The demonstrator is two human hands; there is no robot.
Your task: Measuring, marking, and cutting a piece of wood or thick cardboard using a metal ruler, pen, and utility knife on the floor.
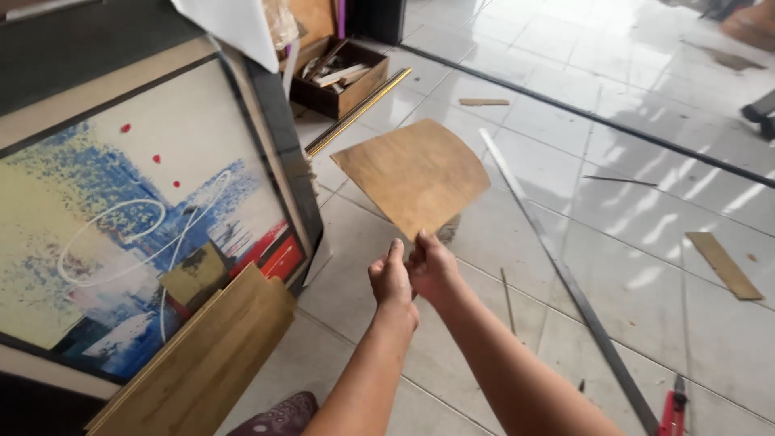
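A thin brown sheet (pixel 416 173), curved at its far edge like cardboard or veneer, is held up over the tiled floor. My left hand (pixel 391 278) and my right hand (pixel 432 266) pinch its near corner together, side by side. The sheet tilts away from me and looks slightly blurred. Both forearms reach in from the bottom of the view.
A framed abstract painting (pixel 137 218) leans at the left with wooden boards (pixel 202 363) against it. A dark box of scraps (pixel 339 77) stands behind. A long metal strip (pixel 565 274), a gold strip (pixel 359 109), wood offcuts (pixel 724 265) and a red-handled tool (pixel 674 408) lie on the floor.
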